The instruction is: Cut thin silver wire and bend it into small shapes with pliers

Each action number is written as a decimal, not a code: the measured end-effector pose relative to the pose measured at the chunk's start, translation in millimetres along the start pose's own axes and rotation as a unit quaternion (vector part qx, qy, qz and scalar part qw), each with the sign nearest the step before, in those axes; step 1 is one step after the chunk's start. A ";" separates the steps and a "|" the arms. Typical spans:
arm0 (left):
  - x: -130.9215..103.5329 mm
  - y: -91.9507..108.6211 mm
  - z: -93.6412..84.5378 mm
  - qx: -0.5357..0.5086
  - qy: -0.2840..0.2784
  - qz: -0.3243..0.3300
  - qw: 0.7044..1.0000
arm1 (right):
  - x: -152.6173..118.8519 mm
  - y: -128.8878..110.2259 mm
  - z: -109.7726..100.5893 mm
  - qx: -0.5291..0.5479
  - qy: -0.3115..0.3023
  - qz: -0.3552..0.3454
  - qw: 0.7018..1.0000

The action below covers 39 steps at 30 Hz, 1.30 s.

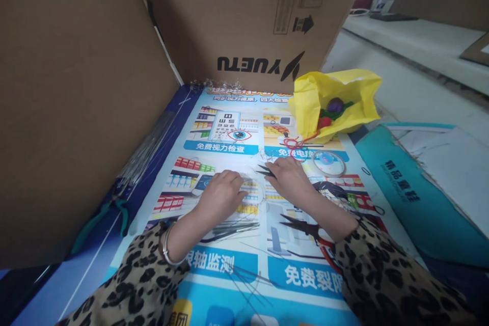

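Observation:
My left hand (223,194) is closed near the middle of the printed sheet (263,244), its fingertips by a thin, pale wire ring (256,191). What its fingers pinch is too small to make out. To its right, my right hand (289,177) is closed round a small dark tool with pointed tips (266,170), which point left. Black-bladed scissors with red handles (305,226) lie below, partly under my right forearm. Dark thin wires (233,231) lie beside my left wrist. A round clear hoop (329,163) rests right of my right hand.
A yellow bag (307,107) holding coloured yarn stands at the back right, red yarn trailing out. Cardboard walls (244,20) rise behind and left. Teal-handled pliers (100,220) and a wire bundle (147,150) lie left. A teal box (412,188) sits right.

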State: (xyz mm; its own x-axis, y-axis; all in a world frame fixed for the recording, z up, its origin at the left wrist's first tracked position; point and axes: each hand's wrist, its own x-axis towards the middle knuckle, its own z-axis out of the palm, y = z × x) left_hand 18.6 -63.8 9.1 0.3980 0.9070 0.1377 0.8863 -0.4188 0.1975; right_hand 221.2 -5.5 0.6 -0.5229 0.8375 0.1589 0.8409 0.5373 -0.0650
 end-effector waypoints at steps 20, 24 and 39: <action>-9.6 1.7 0.8 -0.009 0.016 -0.047 0.999 | -15.0 -18.5 -25.6 0.096 -0.186 0.003 0.978; -7.5 -3.6 2.5 -0.060 0.015 -0.020 0.998 | -12.1 -17.6 -23.1 0.089 -0.164 0.038 0.982; 2.6 -13.7 5.4 -0.175 -0.019 0.039 0.984 | -7.6 -20.9 -13.0 0.065 -0.172 -0.039 0.982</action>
State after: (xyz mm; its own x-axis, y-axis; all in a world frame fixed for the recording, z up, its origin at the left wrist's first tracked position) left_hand 8.8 -55.5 1.5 0.4753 0.8701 0.1305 0.7196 -0.4699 0.5112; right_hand 209.4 -24.4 13.6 -0.6202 0.7654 -0.1718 0.7830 0.5910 -0.1941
